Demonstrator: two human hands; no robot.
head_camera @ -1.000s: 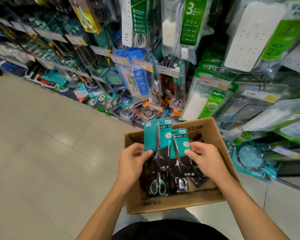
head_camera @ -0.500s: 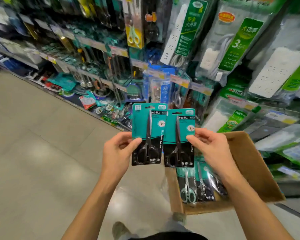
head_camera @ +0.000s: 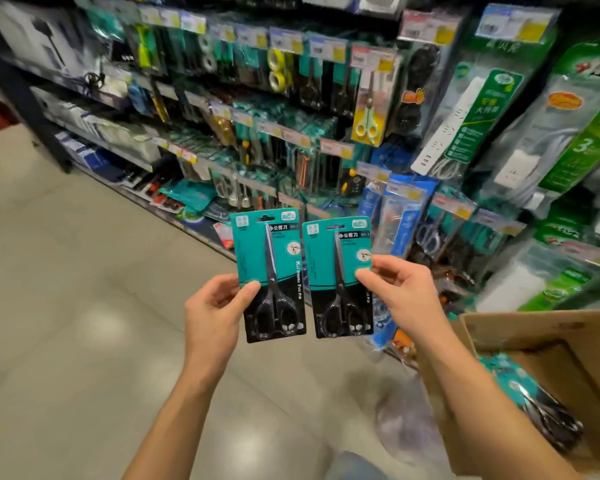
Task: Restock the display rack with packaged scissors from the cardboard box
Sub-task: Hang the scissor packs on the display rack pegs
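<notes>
Item 1: teal-carded scissors pack (head_camera: pixel 269 271), held upright at frame centre, pinched at its left edge by the left hand (head_camera: pixel 215 310), thumb on the card face. Item 2: matching second scissors pack (head_camera: pixel 340 275), just beside the first, pinched at its right edge by the right hand (head_camera: pixel 404 296). Item 3: cardboard box (head_camera: pixel 551 344), lower right of frame, further scissors packs (head_camera: pixel 534 403) seen inside. Item 4: display rack (head_camera: pixel 291 109), filled with hanging goods, across the upper frame behind both packs.

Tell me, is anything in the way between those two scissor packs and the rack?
Nothing visible. The left hand and right hand hold the scissor packs up in open air before the display rack, though its hooks look crowded.
</notes>
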